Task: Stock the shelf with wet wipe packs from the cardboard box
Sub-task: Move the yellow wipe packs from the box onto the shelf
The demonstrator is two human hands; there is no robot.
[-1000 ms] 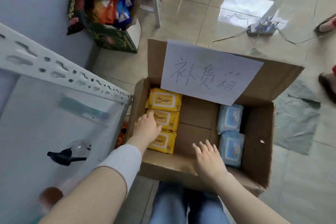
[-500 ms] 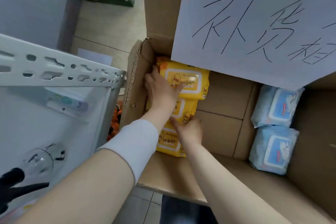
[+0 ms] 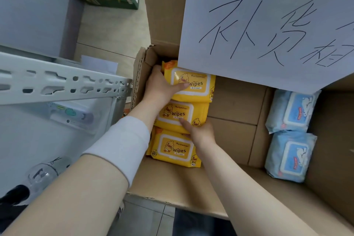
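Open brown cardboard box [image 3: 172, 184] holds three yellow plastic wet wipe packs [image 3: 172, 148] along its left wall, two pale blue wipe packs [image 3: 293, 111] at right; left hand [image 3: 161, 86] curls round the farthest yellow pack [image 3: 197, 87]; right hand [image 3: 201, 132] pinches the middle yellow pack [image 3: 182, 113].
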